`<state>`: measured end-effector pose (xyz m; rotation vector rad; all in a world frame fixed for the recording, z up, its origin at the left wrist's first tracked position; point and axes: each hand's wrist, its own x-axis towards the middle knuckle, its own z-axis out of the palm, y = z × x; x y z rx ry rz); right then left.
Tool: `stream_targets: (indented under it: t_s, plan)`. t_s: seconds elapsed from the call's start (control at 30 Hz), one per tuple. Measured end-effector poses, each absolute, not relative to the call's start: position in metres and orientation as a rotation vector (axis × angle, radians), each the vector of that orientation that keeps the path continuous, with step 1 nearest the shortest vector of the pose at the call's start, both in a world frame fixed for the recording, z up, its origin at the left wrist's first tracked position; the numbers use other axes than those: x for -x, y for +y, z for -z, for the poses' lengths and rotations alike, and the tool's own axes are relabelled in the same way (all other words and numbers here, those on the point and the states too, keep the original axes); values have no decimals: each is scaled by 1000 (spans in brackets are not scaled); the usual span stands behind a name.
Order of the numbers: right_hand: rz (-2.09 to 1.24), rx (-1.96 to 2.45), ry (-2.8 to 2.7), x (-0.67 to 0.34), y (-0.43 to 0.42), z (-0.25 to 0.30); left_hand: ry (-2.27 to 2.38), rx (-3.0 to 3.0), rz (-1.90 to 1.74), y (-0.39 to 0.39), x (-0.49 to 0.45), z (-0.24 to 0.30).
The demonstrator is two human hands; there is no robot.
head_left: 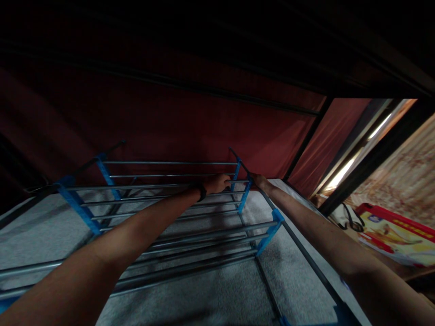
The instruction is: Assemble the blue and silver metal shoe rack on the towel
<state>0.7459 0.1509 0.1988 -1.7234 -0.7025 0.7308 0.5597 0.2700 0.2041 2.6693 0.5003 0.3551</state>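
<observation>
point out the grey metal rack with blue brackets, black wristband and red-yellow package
Grey metal rack [245, 195], head view: right side's middle blue bracket.
Black wristband [203, 192], head view: outer band.
Red-yellow package [396, 232], head view: printed front.

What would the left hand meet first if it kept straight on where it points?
The left hand would probably meet a blue bracket at the end of the rack; depth leaves unclear which of the two brackets there comes first.
</observation>
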Motion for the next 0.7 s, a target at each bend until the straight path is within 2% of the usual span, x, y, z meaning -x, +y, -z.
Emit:
stream_targets:
  t_s: [0.7]
  plan:
    - [-734,1775,-671,-748,156,-195,604,-2807,-404,263,-558,-198]
